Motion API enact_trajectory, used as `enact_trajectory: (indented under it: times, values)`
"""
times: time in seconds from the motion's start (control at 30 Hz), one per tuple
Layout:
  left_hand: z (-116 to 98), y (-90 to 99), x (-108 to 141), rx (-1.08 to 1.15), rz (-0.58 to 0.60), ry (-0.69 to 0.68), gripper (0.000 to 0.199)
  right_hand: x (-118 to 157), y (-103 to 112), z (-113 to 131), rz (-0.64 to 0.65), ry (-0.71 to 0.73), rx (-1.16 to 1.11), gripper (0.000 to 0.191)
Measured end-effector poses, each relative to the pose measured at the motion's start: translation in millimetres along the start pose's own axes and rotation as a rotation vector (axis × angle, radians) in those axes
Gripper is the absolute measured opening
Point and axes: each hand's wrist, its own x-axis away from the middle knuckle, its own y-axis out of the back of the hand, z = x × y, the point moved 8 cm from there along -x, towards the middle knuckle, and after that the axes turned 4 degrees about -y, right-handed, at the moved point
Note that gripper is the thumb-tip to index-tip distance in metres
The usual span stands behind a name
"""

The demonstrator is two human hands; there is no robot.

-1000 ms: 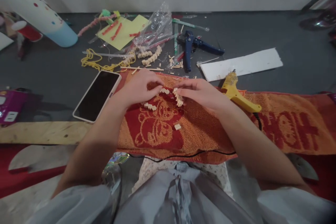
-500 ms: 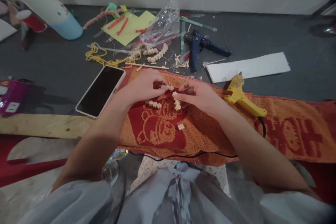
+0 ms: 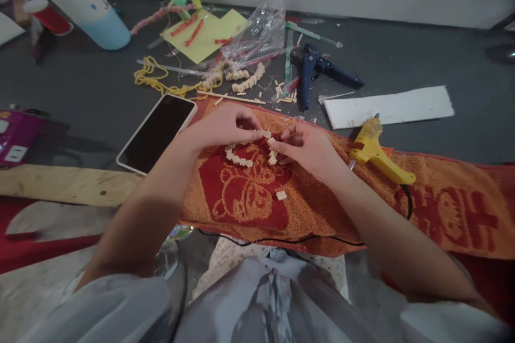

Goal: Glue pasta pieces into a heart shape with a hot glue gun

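Above the towel [image 3: 317,209], the curved chain [image 3: 272,156] hangs between 2 hands: the left hand [image 3: 231,127] pinches its top, the right hand [image 3: 311,150] its side. Light fingers close to the bend should limit twisting. Beyond lies the glue gun [image 3: 372,151].

The towel [image 3: 306,209] is lying on the table [image 3: 402,53], with the chain [image 3: 240,161] over it and a block [image 3: 281,195] resting before that. The phone [image 3: 156,134] is lying at the towel's left, the glue gun [image 3: 378,155] on its right. Behind, the cutters [image 3: 309,67] are lying between bag [image 3: 263,32] and board [image 3: 390,107].
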Motion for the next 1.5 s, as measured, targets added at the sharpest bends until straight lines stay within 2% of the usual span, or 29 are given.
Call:
enact_trajectory:
  times: [0.37,0.63,0.83,1.03,1.33,1.5]
  values:
    - [-1,-1.4,0,-0.024,0.007,-0.02,0.02,7,0,6,-0.061,0.011,0.068,0.052]
    - [-4,-2.7,0,-0.005,0.034,-0.042,0.023,9,-1,4,-0.067,0.031,0.057,0.048]
    - [-3,-0.9,0,-0.091,0.032,-0.026,0.023,11,-1,3,-0.09,0.054,0.063,0.043]
    - [-3,-0.8,1,-0.054,0.032,-0.021,0.022,13,0,2,-0.106,0.082,0.094,0.039]
    - [-1,-0.9,1,-0.02,0.051,-0.013,0.021,11,-2,-1,-0.082,0.024,0.028,0.046]
    - [-2,-2.4,2,-0.014,0.08,0.015,0.026,12,-5,3,-0.051,0.018,0.031,0.043]
